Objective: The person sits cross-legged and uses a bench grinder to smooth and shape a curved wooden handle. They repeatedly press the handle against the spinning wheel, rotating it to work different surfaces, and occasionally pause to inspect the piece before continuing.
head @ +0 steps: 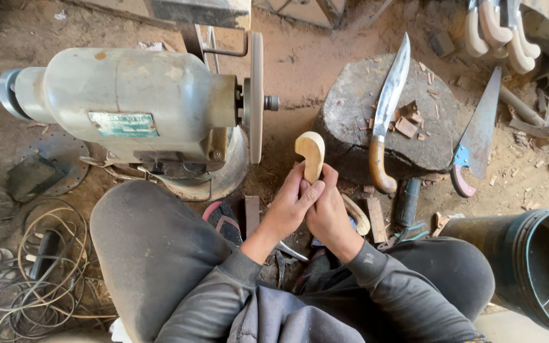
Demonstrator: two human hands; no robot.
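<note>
Both hands grip one pale wooden handle blank (311,152) with a curved, rounded top, held upright between my knees. My left hand (289,203) wraps its lower part from the left, thumb laid across the wood. My right hand (328,209) clasps it from the right and below. The blank's top is a short way right of the thin upright sanding disc (256,95) on a grey motor (128,95).
A large curved knife (389,108) lies on a dark chopping block (389,121) with wood chips. A hand saw (478,133) lies to its right, a dark bucket (535,267) at lower right, coiled wire (39,273) at lower left. More pale handles (500,32) sit top right.
</note>
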